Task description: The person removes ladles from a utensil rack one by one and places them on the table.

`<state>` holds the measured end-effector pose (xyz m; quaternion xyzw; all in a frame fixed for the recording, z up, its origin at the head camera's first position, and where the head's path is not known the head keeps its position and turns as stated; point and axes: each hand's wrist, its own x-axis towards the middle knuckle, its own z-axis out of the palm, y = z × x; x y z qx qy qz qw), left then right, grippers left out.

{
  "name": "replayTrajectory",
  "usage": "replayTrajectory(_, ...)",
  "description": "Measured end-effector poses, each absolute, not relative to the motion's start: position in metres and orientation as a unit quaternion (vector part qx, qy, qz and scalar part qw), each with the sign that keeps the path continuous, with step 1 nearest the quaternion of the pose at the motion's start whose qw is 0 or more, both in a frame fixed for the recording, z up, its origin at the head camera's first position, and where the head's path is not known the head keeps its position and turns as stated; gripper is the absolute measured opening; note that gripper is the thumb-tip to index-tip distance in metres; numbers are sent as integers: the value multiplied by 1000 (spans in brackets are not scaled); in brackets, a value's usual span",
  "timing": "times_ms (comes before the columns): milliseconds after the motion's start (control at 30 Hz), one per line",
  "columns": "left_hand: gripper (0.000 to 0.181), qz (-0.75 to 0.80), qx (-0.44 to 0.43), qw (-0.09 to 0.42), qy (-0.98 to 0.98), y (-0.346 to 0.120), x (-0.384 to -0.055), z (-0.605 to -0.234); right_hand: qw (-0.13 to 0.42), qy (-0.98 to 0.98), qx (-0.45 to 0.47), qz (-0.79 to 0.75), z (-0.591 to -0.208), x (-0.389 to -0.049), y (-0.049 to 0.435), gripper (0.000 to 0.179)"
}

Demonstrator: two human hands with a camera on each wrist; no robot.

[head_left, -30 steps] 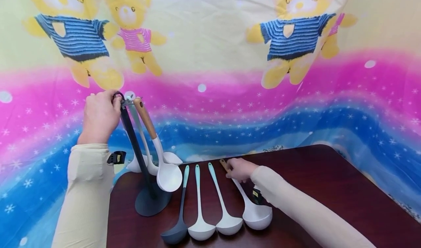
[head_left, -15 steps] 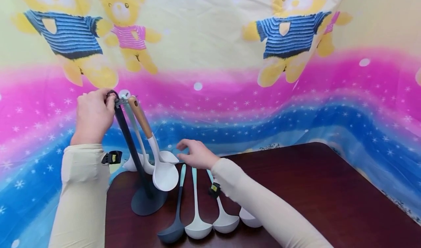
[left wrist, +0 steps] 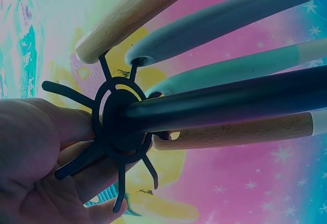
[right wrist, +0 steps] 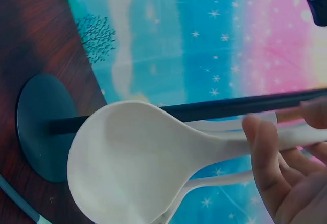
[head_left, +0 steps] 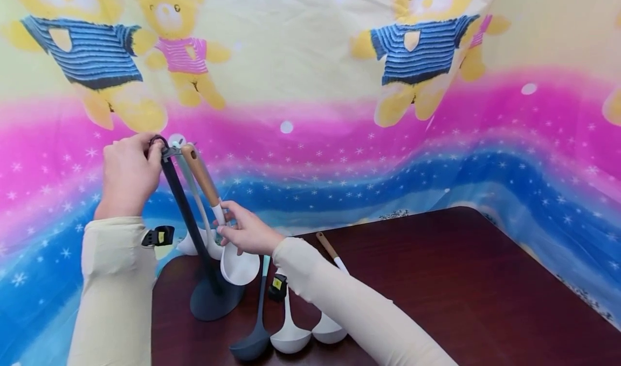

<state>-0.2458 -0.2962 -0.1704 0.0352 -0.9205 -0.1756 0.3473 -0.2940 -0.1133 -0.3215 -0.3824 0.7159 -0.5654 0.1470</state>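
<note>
My left hand (head_left: 128, 172) grips the top of a dark utensil stand (head_left: 186, 209), fingers behind its hooked ring (left wrist: 108, 150) in the left wrist view. Several handles hang from the ring, among them a grey handle (left wrist: 225, 22) and a mint handle (left wrist: 240, 70). My right hand (head_left: 247, 228) holds the neck of a hanging white ladle with a wooden handle (head_left: 204, 174), just below the wood. In the right wrist view its round bowl (right wrist: 127, 157) faces the camera, with the fingers curled at the shaft. Other hanging bowls are partly hidden behind it.
On the dark wooden table (head_left: 412, 263) lie a dark grey ladle (head_left: 251, 345), a white ladle (head_left: 291, 339) and another pale ladle (head_left: 330, 331). A wooden-handled ladle (head_left: 327, 244) is mostly hidden under my right sleeve. A patterned cloth (head_left: 310, 156) hangs behind the table.
My right hand has let go of the wooden-handled ladle lying on the table, moved left, and now holds the hanging wooden-handled ladle. The left hand stays on the stand's top.
</note>
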Motion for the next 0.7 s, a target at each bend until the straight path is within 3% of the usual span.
replayTrajectory(200, 40, -183, 47, 333, -924, -296, -246, -170, 85, 738, -390, -545, -323, -290, -118, 38)
replayTrajectory(700, 40, -182, 47, 331, -924, -296, -245, -169, 59, 742, -398, -537, -320, -289, -115, 31)
